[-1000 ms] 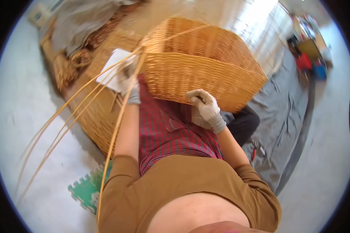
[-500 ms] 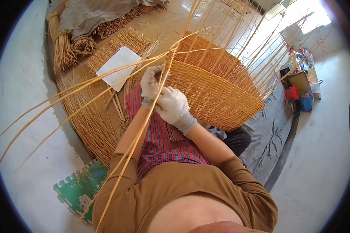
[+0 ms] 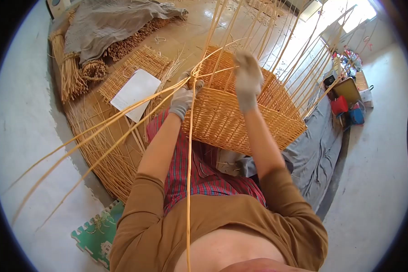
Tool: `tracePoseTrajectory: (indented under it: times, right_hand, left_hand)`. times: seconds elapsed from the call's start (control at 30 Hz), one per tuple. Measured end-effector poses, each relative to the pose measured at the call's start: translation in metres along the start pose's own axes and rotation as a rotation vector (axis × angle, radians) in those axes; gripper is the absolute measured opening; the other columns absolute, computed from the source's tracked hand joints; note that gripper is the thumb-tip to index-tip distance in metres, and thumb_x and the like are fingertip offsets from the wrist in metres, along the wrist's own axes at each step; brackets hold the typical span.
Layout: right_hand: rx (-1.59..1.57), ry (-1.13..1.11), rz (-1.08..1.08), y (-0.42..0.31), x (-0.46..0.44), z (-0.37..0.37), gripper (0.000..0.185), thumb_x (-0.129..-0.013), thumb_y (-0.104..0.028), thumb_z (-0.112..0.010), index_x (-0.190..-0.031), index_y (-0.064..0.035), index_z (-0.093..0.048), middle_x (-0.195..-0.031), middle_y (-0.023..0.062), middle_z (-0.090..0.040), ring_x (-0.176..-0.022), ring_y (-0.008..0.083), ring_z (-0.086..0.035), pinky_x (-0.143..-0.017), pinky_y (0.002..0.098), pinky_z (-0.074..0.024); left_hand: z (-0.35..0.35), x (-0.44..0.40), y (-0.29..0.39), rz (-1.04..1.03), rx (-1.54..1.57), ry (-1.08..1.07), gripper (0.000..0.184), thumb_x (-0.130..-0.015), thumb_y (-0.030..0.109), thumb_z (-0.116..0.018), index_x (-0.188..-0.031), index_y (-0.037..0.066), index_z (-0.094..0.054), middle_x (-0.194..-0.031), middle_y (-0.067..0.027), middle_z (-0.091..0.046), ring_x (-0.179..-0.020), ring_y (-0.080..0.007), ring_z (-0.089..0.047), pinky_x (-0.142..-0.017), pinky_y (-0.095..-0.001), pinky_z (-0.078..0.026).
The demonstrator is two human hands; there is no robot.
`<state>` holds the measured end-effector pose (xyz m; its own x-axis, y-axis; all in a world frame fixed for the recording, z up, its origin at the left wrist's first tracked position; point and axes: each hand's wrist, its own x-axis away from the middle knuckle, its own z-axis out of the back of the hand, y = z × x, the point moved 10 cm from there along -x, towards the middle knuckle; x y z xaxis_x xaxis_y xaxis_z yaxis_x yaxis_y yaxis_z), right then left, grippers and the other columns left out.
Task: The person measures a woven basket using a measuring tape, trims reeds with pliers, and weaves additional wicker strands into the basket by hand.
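A honey-coloured wicker basket point(image 3: 226, 119) with tall upright stakes rests in front of my lap, tilted. My gloved left hand point(image 3: 183, 97) is closed around its near-left corner, where several long wicker rods point(image 3: 122, 110) cross and fan out leftward. One rod point(image 3: 190, 172) hangs from that corner straight down toward my chest. My gloved right hand point(image 3: 248, 81) is raised over the basket's near rim, smeared by motion. A thin strand point(image 3: 217, 72) runs from the corner toward it; whether the fingers hold the strand cannot be made out.
Loose wicker rods point(image 3: 102, 158) lie on the floor at left, beside a white sheet point(image 3: 136, 94) on a woven mat point(image 3: 143, 61). Bundled rods point(image 3: 72, 77) lie under grey cloth point(image 3: 109, 27). A green foam mat point(image 3: 95, 233) is lower left; bags point(image 3: 340, 105) stand at right.
My right hand has left the corner beside my left hand and moved up and right over the basket. My left hand has shifted slightly; the long rod now hangs more upright.
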<state>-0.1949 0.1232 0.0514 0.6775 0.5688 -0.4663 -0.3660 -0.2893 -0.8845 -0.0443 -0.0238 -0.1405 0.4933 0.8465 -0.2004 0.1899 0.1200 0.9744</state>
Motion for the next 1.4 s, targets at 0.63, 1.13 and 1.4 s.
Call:
tracePoseTrajectory:
  times: [0.63, 1.13, 1.4]
  right_hand:
    - [0.021, 0.209, -0.391, 0.089, 0.103, 0.142, 0.029, -0.097, -0.016, -0.065, -0.124, -0.0048, -0.063, -0.111, 0.0085, -0.071, -0.09, 0.0161, -0.071, -0.06, 0.0255, -0.0551]
    - [1.018, 0.171, 0.506, -0.042, 0.064, 0.142, 0.043, -0.091, -0.005, -0.064, -0.133, -0.0034, -0.051, -0.119, 0.0149, -0.065, -0.108, 0.0256, -0.064, -0.084, 0.0362, -0.0547]
    - [-0.139, 0.267, 0.122, 0.065, 0.084, 0.285, 0.042, -0.093, 0.0, -0.058, -0.135, -0.0027, -0.053, -0.108, 0.0097, -0.067, -0.102, 0.0212, -0.067, -0.086, 0.0389, -0.0558]
  left_hand:
    - [-0.07, 0.086, 0.128, -0.495, -0.713, 0.017, 0.058, -0.087, 0.02, -0.076, -0.14, 0.019, -0.053, -0.13, -0.017, -0.057, -0.095, -0.0235, -0.066, -0.076, -0.0343, -0.055]
    - [-0.202, 0.112, 0.131, -0.686, -1.095, -0.305, 0.06, -0.083, 0.014, -0.068, -0.14, 0.027, -0.057, -0.134, -0.0165, -0.055, -0.077, -0.0243, -0.063, -0.072, -0.0388, -0.053]
    - [-0.234, 0.102, 0.132, -0.667, -1.185, -0.359, 0.056, -0.089, 0.01, -0.06, -0.143, 0.025, -0.053, -0.117, -0.0128, -0.059, -0.081, -0.0261, -0.064, -0.069, -0.0382, -0.052]
